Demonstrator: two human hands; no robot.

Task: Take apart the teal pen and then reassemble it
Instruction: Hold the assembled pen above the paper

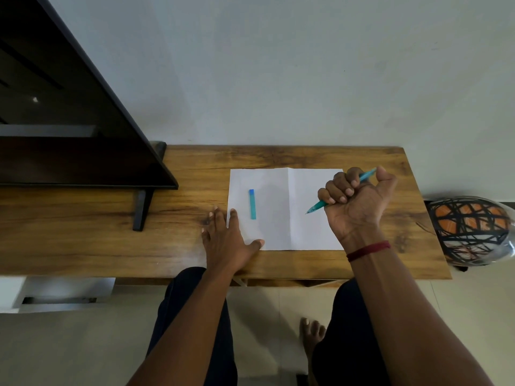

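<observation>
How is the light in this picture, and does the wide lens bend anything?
Head view: soft, rather dim light, no glare on the paper, a faint grey shadow right of the cap. Head view: the wide lens makes the dark screen lean; the teal pen in the right hand looks sharp.

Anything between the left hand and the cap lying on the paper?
Nothing visible. Only bare paper separates the left hand from the teal cap; the right hand grips the pen body off to the right.
</observation>
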